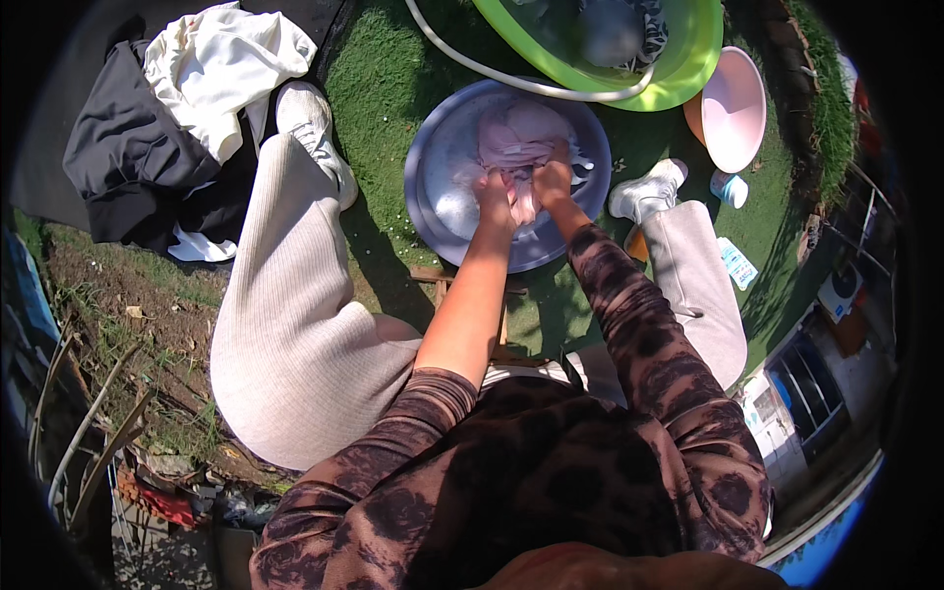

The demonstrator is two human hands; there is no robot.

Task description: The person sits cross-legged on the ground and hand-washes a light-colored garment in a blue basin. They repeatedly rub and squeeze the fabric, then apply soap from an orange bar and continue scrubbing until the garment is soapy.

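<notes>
A pink cloth garment (pixel 520 133) lies bunched in a grey-purple basin (pixel 419 173) of sudsy water (pixel 451 147). My left hand (pixel 494 193) grips its near part, with foam around the fingers. Close beside it, my right hand (pixel 553 177) holds another part of the same garment. A twisted fold of the pink cloth hangs between the two hands. Some white cloth or foam shows just right of my right hand; I cannot tell which. The basin sits between my feet, in front of a small wooden stool or stand (pixel 435 276).
A green tub (pixel 686 81) with water and patterned cloth stands beyond the basin, a white hose (pixel 479 68) over its rim. White (pixel 228 59) and dark clothes (pixel 133 140) lie at left. At right are a pink bowl (pixel 731 110), a small bottle (pixel 730 189) and a packet (pixel 737 262).
</notes>
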